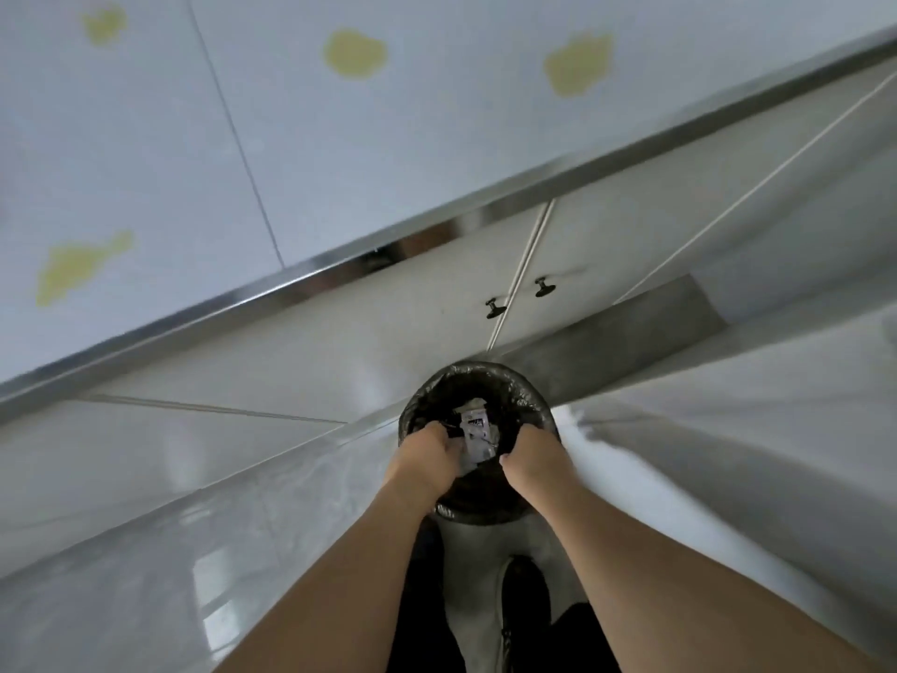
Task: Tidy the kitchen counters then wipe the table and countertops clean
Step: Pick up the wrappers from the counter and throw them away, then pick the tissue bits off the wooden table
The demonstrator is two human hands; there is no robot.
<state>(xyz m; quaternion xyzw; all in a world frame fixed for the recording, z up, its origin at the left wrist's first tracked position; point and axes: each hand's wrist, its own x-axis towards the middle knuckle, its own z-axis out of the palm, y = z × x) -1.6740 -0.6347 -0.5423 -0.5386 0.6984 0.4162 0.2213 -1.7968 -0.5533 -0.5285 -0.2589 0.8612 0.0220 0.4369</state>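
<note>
Both hands reach down into a round bin [478, 429] lined with a black bag — it stands on the pale tiled floor [194, 502] just in front of the white cabinet doors [582, 255]. The left hand [427, 459] and the right hand [536, 461] curl their fingers over the bag's near edge, gripping it on either side. Crumpled white packaging [473, 422] lies inside, between the hands. Above, the steel-edged tabletop [340, 153] carries yellow-green smears [354, 53] — four show.
</note>
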